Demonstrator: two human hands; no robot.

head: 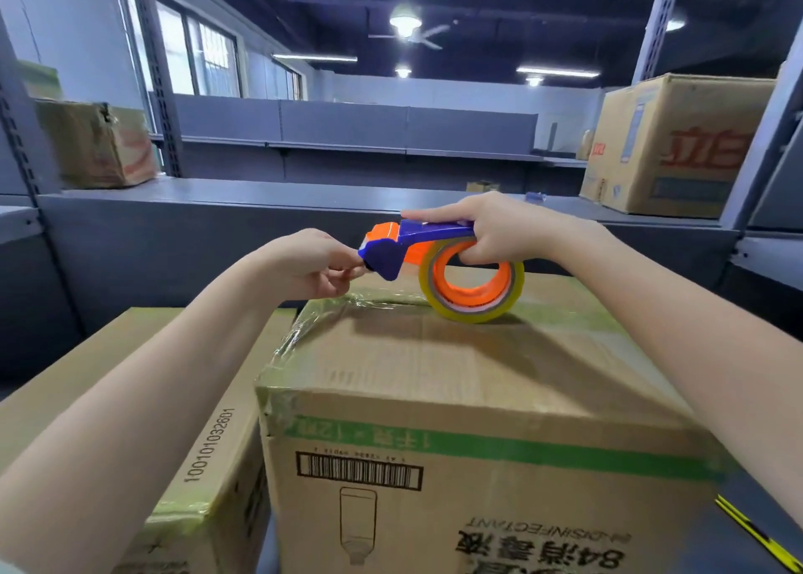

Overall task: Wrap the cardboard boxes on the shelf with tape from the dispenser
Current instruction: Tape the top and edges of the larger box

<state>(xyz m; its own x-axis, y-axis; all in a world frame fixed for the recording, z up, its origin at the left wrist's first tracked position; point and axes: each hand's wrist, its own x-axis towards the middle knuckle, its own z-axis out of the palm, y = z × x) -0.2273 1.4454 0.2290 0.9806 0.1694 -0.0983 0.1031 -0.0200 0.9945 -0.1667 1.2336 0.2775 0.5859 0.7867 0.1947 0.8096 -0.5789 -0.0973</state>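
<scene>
A blue and orange tape dispenser (417,243) with a yellowish tape roll (471,288) rests on the far top edge of a cardboard box (434,369) with green stripes and a barcode. My right hand (499,230) grips the dispenser's handle, fingers curled through the roll's core and the index finger along its top. My left hand (313,265) pinches at the dispenser's blue front end, where the tape comes out. Clear tape shows, wrinkled, on the box's top left corner. A second cardboard box (143,399) stands beside it on the left, with tape on its near corner.
Grey metal shelving (217,199) runs across behind the boxes. A worn cardboard box (95,143) sits on the shelf at far left and a larger one with red print (673,143) at far right. Shelf uprights stand on both sides.
</scene>
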